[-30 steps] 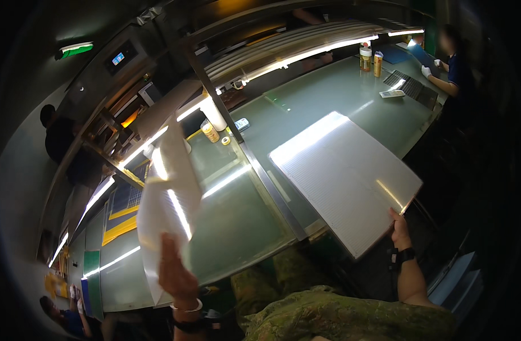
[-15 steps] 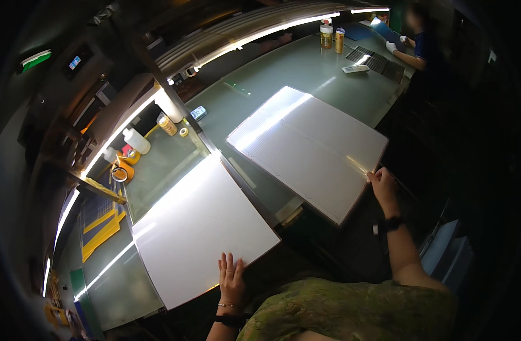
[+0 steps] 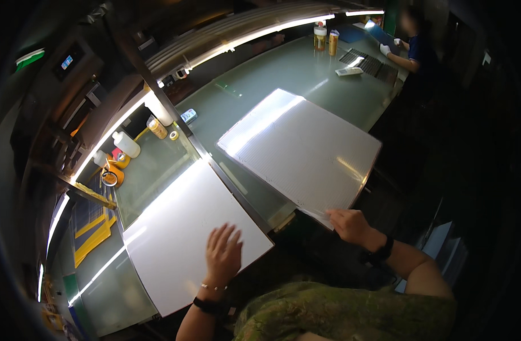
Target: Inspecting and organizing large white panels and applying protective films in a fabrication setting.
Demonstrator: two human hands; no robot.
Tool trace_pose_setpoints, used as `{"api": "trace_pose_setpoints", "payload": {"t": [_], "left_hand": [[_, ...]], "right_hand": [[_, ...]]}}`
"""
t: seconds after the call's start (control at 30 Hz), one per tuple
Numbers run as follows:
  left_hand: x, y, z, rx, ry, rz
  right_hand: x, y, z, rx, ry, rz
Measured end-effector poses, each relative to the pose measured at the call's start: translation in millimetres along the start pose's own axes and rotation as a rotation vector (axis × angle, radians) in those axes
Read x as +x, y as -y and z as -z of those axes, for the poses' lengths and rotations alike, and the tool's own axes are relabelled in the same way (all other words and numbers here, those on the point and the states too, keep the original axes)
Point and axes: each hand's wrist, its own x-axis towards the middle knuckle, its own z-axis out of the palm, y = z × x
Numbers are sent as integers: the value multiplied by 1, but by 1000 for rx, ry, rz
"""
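A smooth white panel [image 3: 172, 233] lies on the bench in front of me. My left hand [image 3: 223, 256] is over its near right part with fingers stretched out and nothing held; it is slightly smeared by motion. To the right lies a second, finely ribbed glossy sheet [image 3: 300, 150], with bright lamp glare across its far left side. At this sheet's nearest corner my right hand [image 3: 351, 226] is closed, thumb and fingers pinching the corner edge. Whether it grips the whole sheet or a thin clear layer on top cannot be made out.
A metal post [image 3: 181, 125] rises between the two bench parts. Along the left back stand a white bottle [image 3: 127, 145], an orange tape roll [image 3: 112, 176] and yellow-edged pieces [image 3: 92, 244]. Far right, a gloved person [image 3: 411, 51] handles a blue sheet beside a dark grille [image 3: 371, 65].
My right hand has moved from the ribbed sheet's right edge to its nearest corner. The left hand has shifted inward over the white panel, away from its near edge.
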Motion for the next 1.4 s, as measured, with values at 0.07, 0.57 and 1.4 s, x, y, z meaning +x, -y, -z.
{"api": "trace_pose_setpoints", "payload": {"t": [0.07, 0.57, 1.4], "left_hand": [[27, -2, -29, -242, 115, -67], [129, -8, -148, 24, 437, 137], [67, 145, -44, -2316, 212, 813]], "right_hand": [[14, -3, 16, 50, 22, -93], [154, 37, 204, -251, -677, 193], [-25, -29, 74, 1082, -690, -718]]}}
